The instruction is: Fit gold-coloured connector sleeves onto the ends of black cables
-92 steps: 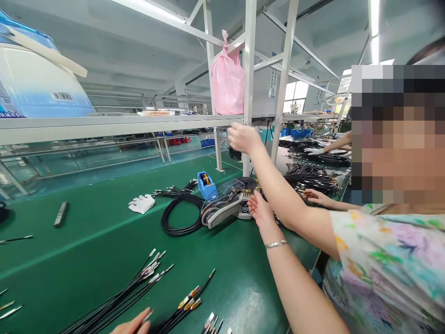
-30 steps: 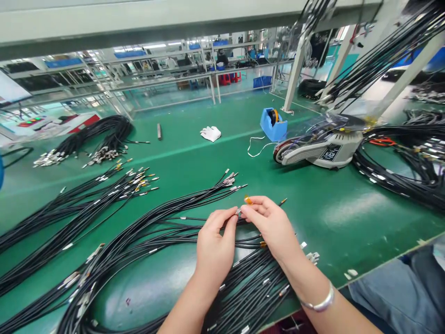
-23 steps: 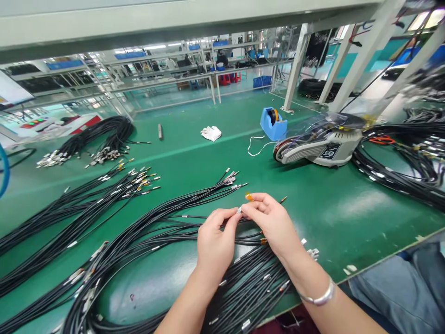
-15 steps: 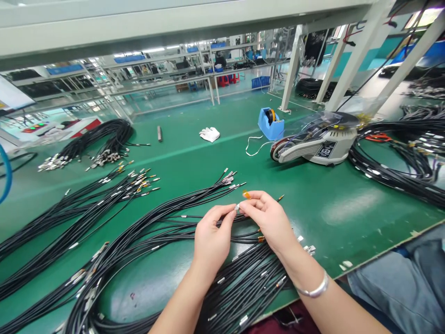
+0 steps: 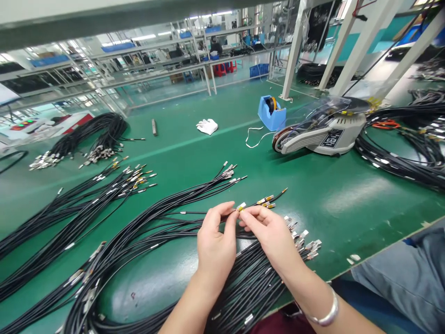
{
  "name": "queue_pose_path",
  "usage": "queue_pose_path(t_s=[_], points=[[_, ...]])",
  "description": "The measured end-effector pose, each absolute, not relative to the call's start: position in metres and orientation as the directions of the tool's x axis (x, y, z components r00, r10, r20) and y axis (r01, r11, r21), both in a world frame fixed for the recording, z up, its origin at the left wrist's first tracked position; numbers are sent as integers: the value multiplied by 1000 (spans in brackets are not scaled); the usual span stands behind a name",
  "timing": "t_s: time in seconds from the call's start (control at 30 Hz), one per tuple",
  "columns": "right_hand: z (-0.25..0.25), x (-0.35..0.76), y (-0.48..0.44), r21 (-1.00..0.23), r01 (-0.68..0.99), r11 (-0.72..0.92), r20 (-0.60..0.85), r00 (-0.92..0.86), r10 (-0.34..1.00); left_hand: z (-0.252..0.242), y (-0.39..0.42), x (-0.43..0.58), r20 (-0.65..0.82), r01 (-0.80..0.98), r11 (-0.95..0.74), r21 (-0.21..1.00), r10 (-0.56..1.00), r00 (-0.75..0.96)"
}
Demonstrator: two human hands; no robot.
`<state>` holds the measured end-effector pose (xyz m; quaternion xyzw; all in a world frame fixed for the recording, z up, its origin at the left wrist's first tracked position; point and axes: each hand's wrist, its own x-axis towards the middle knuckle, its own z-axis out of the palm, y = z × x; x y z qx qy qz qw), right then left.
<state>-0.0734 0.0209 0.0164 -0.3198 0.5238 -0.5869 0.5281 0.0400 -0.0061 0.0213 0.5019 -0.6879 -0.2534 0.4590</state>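
Observation:
My left hand (image 5: 216, 241) and my right hand (image 5: 269, 236) meet over a spread of black cables (image 5: 146, 232) on the green table (image 5: 347, 199). Both pinch the metal tip of one cable (image 5: 240, 206), which carries a bit of yellow tape. Just beyond the fingers lie a few cable ends with yellow-wrapped tips (image 5: 266, 201). More bare metal tips (image 5: 302, 236) lie to the right of my right hand. A silver bangle (image 5: 325, 313) is on my right wrist.
A grey tape dispenser machine (image 5: 320, 132) stands at the right, a blue tape holder (image 5: 271, 111) and a white glove (image 5: 207, 125) behind it. More cable bundles lie left (image 5: 86, 144) and right (image 5: 399, 157). Someone's jeans-clad leg (image 5: 406, 273) is at the lower right.
The loose orange tape piece held above the tip is now down around the cable tip. Both hands have dropped slightly nearer me. Three seconds ago the view showed a neighbour at the dispenser.

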Motion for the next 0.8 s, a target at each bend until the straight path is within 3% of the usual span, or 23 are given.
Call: queue_pose_path(t_s=[0.33, 0.5, 0.8], points=[[18, -71, 26, -977, 212, 11, -70, -275, -959, 17, -3, 41, 425, -483, 416, 770, -900, -97], [18, -69, 26, -976, 218, 22, -83, -274, -958, 20, -2, 40, 488, -523, 477, 707, -863, -127], [15, -67, 25, -959, 278, 50, -132, -284, -950, 18, 0, 41, 463, -532, 452, 716, -878, -123]])
